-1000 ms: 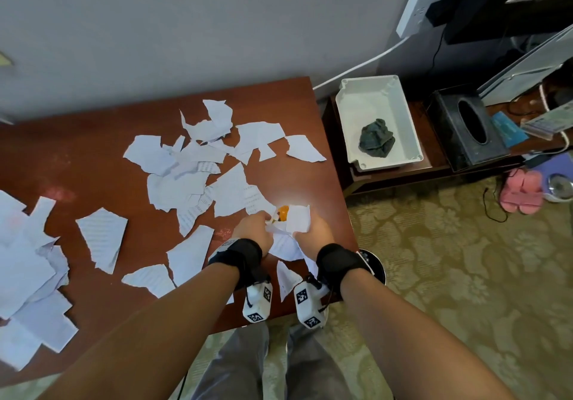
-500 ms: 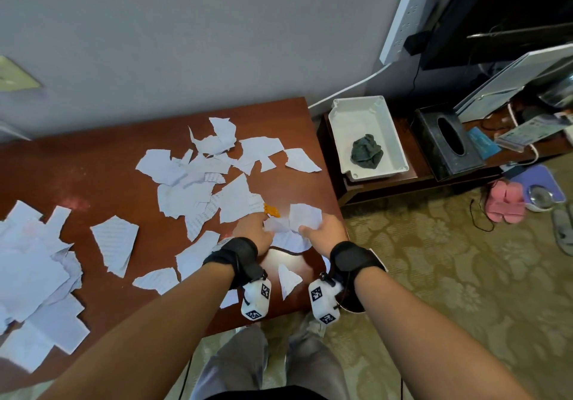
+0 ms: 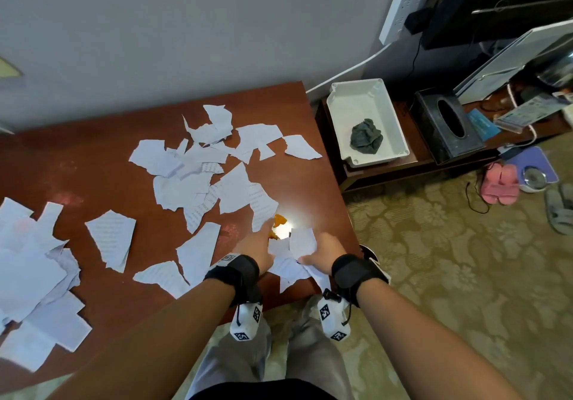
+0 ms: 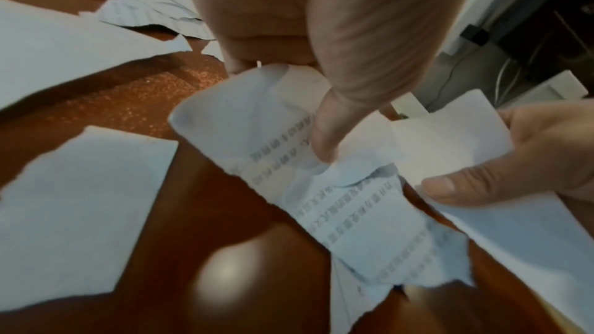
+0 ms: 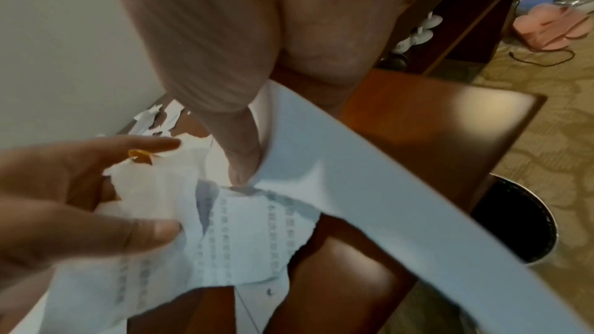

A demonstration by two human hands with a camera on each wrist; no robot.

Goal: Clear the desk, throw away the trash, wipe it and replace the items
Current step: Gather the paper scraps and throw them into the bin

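Torn white paper scraps (image 3: 192, 179) lie scattered over the brown desk (image 3: 93, 167). At its front right corner both hands hold scraps. My left hand (image 3: 266, 241) pinches a printed scrap (image 4: 337, 202) under its thumb (image 4: 321, 136). My right hand (image 3: 310, 254) pinches a plain white scrap (image 5: 353, 187) with its thumb (image 5: 241, 156) on top. A small orange bit (image 3: 279, 220) lies on the desk just beyond the left fingertips. A black trash bin (image 3: 369, 254) stands on the floor under that corner, mostly hidden by my right wrist.
A heap of larger sheets (image 3: 28, 275) covers the desk's left end. To the right, a low shelf carries a white tray (image 3: 387, 127) with a dark cloth (image 3: 366, 136) and a black tissue box (image 3: 446, 127). Pink slippers (image 3: 499, 182) lie on the patterned carpet.
Both hands stayed at the desk's front right corner with the scraps. The left fingers have stretched forward toward the orange bit, and the right hand's scrap now stands higher.
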